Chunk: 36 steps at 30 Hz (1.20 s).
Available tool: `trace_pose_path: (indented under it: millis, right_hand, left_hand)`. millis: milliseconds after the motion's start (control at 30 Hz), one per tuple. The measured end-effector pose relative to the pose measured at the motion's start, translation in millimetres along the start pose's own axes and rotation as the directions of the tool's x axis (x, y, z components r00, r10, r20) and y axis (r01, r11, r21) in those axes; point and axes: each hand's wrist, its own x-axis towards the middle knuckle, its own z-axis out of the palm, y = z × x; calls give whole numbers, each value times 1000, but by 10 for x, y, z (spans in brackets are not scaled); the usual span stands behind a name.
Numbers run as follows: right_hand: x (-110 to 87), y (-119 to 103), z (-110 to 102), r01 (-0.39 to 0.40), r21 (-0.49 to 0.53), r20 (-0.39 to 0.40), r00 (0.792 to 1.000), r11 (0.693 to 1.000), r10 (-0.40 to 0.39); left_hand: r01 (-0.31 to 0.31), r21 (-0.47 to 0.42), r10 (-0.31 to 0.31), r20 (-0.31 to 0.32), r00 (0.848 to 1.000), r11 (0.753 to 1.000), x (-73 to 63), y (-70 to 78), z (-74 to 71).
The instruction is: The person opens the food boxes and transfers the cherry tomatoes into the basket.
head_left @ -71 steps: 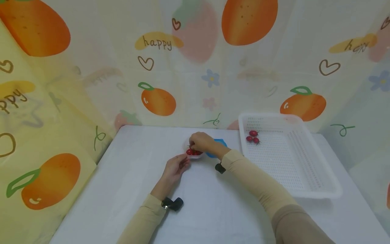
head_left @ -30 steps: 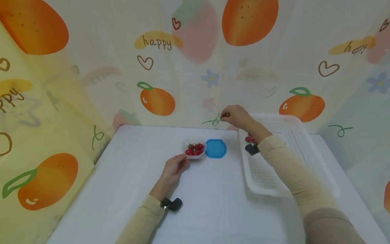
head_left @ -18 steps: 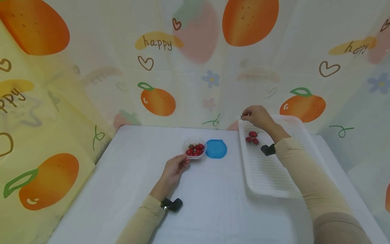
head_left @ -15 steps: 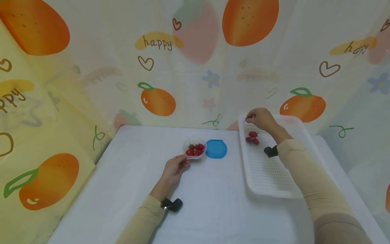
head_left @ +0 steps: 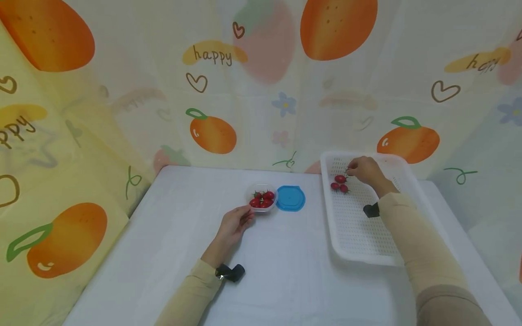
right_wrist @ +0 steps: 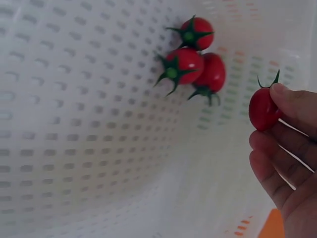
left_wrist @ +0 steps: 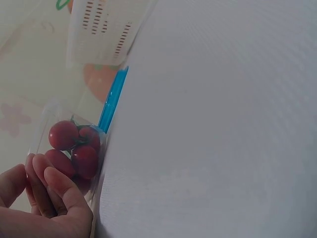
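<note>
My right hand is over the back left of the white perforated basket, pinching a red cherry tomato between thumb and fingers, its green calyx upward. Three other cherry tomatoes lie clustered in the basket, left of this hand in the head view. My left hand pinches the near left rim of a small clear plastic container. Inside the container are several red cherry tomatoes with green calyxes. The left fingertips overlap part of the container in the left wrist view.
A blue lid lies flat on the white-covered table, between the container and the basket. Behind the table hangs a fruit-printed curtain. A dark camera sits on the left wrist.
My right hand has left the container with a cherry tomato, moved right and come down over the basket. The left hand has stayed at the container's rim.
</note>
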Motion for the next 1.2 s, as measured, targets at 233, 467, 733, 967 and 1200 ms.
trace_pose_path:
  millis: [233, 467, 733, 967, 1200]
  right_hand:
    - [-39, 142, 101, -71, -7, 54, 996, 997, 72]
    - [-63, 223, 220, -137, -4, 118, 984, 991, 136]
    - [-47, 274, 289, -130, -3, 133, 983, 992, 129]
    - [-42, 305, 213, -123, 0, 101, 987, 992, 122]
    - [-81, 226, 12, -43, -5, 44, 998, 999, 43]
  left_hand:
    - [-21, 4, 21, 2, 1000, 1000, 3, -3, -7]
    - [-30, 31, 30, -6, 1000, 999, -3, -5, 0]
    - [-36, 41, 37, -11, 999, 998, -4, -8, 7]
    - [-35, 44, 36, -9, 999, 998, -13, 2, 14]
    - [-32, 28, 32, 2, 999, 999, -21, 15, 18]
